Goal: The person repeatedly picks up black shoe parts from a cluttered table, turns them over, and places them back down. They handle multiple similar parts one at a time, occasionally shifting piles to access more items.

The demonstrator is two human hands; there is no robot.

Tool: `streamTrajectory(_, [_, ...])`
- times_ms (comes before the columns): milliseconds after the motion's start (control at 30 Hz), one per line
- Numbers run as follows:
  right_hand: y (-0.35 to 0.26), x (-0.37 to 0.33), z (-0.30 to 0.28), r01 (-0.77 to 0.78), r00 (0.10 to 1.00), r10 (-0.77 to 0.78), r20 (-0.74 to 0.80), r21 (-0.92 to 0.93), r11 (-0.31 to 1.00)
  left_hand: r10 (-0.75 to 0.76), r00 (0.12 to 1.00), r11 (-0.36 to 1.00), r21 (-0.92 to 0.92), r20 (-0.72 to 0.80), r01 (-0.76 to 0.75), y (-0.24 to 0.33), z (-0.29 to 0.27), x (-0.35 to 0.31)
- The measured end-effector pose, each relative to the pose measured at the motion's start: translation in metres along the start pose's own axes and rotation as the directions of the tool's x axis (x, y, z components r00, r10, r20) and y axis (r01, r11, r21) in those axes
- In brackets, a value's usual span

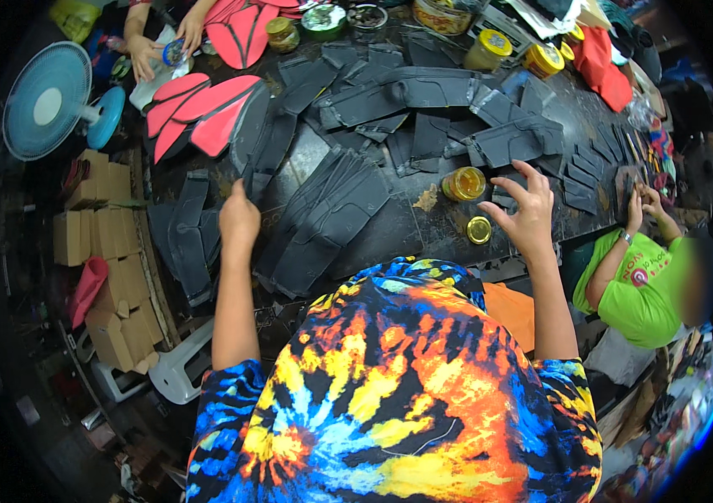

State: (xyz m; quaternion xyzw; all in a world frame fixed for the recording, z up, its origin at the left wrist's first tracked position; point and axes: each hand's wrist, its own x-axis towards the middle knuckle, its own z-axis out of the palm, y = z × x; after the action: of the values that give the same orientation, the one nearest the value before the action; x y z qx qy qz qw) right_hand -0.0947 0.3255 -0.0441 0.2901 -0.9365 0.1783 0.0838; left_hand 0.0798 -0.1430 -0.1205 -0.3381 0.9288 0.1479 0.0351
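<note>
My left hand [240, 220] is closed at the lower tip of a dark, curved flat piece [249, 134], seemingly pinching it; the thumb is hidden. That piece lies against a fan of red and black petal-shaped pieces [173, 105]. My right hand [528, 205] is raised with fingers spread and curved, nothing in it. Just left of its fingertips stands an open jar of amber liquid [463, 184], with a yellow lid [479, 230] lying below. Between my hands sits a stack of black shaped panels [327, 222]. Another black stack [191, 230] lies left of my left hand.
More black panels [440, 88] spread across the far table. Jars with yellow lids [493, 46] stand behind them. A co-worker's hands [163, 46] work at the far left; a person in a green shirt [637, 281] is at the right. A blue fan [48, 101] and cardboard boxes [113, 235] stand left.
</note>
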Motion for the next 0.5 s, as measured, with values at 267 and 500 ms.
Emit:
streamTrajectory(267, [-0.004,0.013,0.037,0.079,0.978,-0.056,0.203,-0.108,0.991,0.285,0.923,0.643,-0.766,0.26,0.017,0.057,-0.092,-0.015])
streamTrajectory(500, [0.001,0.015,0.04,0.085,0.98,-0.079,0.182,-0.022,0.996,0.603,0.606,0.49,-0.841,0.518,0.23,0.131,-0.067,-0.029])
